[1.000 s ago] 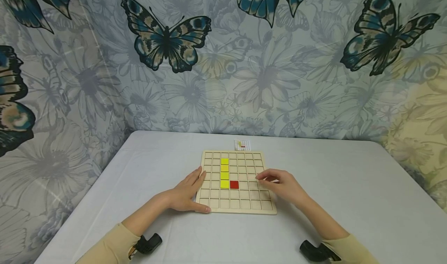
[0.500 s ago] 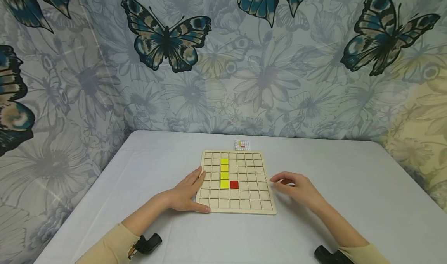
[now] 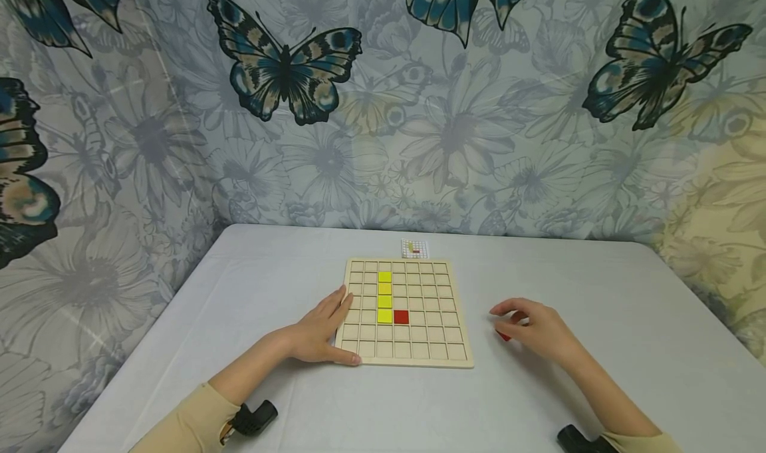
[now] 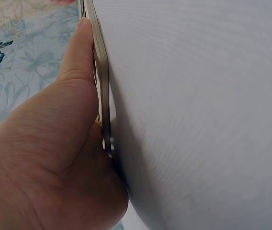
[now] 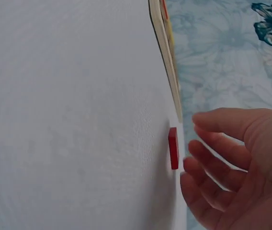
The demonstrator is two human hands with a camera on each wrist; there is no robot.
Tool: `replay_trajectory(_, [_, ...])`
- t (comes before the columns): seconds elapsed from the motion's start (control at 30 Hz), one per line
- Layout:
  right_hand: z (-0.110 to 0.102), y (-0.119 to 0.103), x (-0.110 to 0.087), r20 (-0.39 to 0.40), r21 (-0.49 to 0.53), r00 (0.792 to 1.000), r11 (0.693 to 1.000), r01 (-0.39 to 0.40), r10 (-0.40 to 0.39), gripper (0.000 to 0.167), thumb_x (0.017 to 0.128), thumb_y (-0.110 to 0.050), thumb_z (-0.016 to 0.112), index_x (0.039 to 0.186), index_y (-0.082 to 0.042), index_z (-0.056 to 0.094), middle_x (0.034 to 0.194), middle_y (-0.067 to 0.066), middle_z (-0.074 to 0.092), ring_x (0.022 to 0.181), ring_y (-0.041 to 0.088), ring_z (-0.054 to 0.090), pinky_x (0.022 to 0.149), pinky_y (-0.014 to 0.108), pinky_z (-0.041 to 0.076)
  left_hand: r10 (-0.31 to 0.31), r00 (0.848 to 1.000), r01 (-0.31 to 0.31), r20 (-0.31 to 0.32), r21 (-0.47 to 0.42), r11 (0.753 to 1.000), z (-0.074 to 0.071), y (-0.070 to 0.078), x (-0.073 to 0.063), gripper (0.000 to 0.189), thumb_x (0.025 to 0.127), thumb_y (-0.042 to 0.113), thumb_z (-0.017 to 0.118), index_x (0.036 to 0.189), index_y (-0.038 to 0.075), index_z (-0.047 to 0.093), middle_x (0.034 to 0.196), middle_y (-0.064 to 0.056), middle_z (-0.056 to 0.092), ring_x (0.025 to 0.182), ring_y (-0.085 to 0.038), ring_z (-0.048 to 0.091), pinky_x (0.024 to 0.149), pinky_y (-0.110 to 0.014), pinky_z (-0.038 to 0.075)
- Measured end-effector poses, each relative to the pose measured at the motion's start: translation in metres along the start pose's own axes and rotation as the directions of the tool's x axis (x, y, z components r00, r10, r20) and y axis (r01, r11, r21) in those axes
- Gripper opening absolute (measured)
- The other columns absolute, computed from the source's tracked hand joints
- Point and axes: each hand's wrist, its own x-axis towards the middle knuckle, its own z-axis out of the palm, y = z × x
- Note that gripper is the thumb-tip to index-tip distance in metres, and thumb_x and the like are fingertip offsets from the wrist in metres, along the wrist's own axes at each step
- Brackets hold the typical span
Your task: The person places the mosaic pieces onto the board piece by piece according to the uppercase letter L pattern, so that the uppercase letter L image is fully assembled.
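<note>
A square wooden grid board (image 3: 419, 353) lies on the white table. On it, several yellow tiles (image 3: 385, 301) make a column, and a red tile (image 3: 401, 317) sits right of the lowest one. My left hand (image 3: 317, 330) rests on the board's left edge, its thumb (image 4: 81, 52) along the near side. To the right of the board, my right hand (image 3: 529, 323) hovers with loosely curved fingers and holds nothing. Partly hidden beneath it is another red tile (image 3: 504, 336); the right wrist view shows this loose tile (image 5: 174, 148) on the cloth, apart from the fingertips.
A small printed card (image 3: 415, 249) with a coloured grid lies just behind the board. The white-covered table (image 3: 598, 306) extends to both sides. A wall hanging with butterflies (image 3: 286, 74) stands behind it.
My right hand has moved right, from over the board's right edge to above the table. The loose red tile now shows under it. My left hand and the board have stayed put.
</note>
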Motion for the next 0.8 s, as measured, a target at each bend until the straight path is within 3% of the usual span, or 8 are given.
replay_trajectory(0.17, [-0.002,0.0018,-0.0029,-0.018,-0.047,1.0,0.999,0.009,-0.009,0.025,0.083,-0.018,0.078,0.106,-0.01,0.071,0.101,0.003,0.068,0.086,0.018,0.059,0.062,0.029,0.047,0.0,1.0,0.0,0.001,-0.005,1.0,-0.0003,-0.0001,-0.0004,0.117,0.08,0.064,0.069,0.157,0.005,0.003,0.162,-0.013,-0.01,0.148,-0.03,-0.006,0.116,-0.05,0.01])
replay_trajectory(0.47, [-0.0006,0.0029,-0.0012,0.022,-0.068,1.0,0.998,0.012,-0.011,0.028,0.081,-0.013,0.079,0.106,-0.007,0.07,0.103,0.005,0.068,0.089,0.022,0.061,0.065,0.031,0.05,0.008,1.0,-0.008,-0.004,-0.014,1.0,-0.001,0.0005,-0.0004,0.117,0.081,0.062,0.069,0.156,0.003,0.003,0.162,-0.015,-0.009,0.148,-0.031,-0.005,0.116,-0.051,0.01])
replay_trajectory(0.8, [0.0037,0.0007,0.0027,0.039,-0.037,0.996,0.996,0.08,-0.079,0.026,0.079,-0.005,0.077,0.104,-0.007,0.07,0.101,0.002,0.069,0.089,0.019,0.061,0.076,0.032,0.053,0.006,1.0,-0.006,-0.001,-0.009,1.0,0.0,0.0002,-0.0005,0.117,0.081,0.063,0.069,0.157,0.004,0.003,0.162,-0.015,-0.009,0.148,-0.031,-0.005,0.116,-0.051,0.01])
